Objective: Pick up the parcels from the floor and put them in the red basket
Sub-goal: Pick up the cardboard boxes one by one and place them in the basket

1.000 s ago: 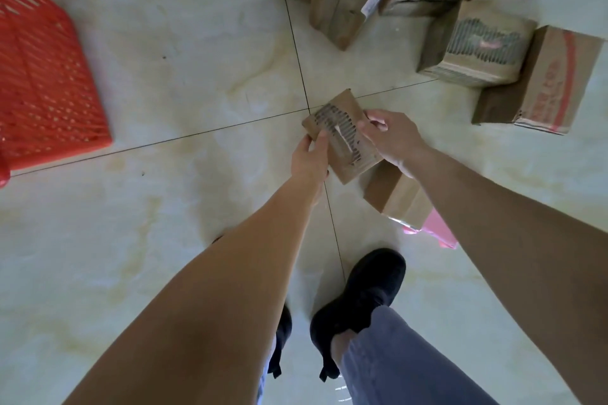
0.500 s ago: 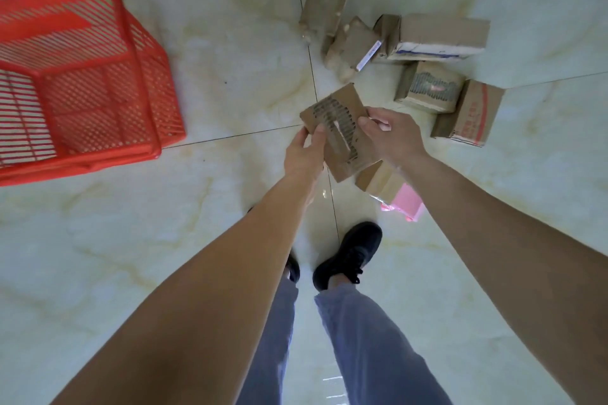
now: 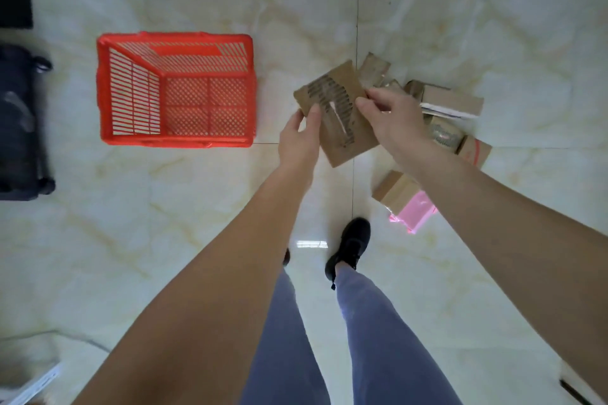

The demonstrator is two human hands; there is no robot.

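My left hand [image 3: 297, 138] and right hand [image 3: 391, 122] pinched a flat cardboard parcel [image 3: 339, 115]. I needed to swing it left over the empty red basket [image 3: 176, 141], then drop it gently.

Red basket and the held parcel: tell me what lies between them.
Only bare floor in the head view separates the red basket from the held parcel.
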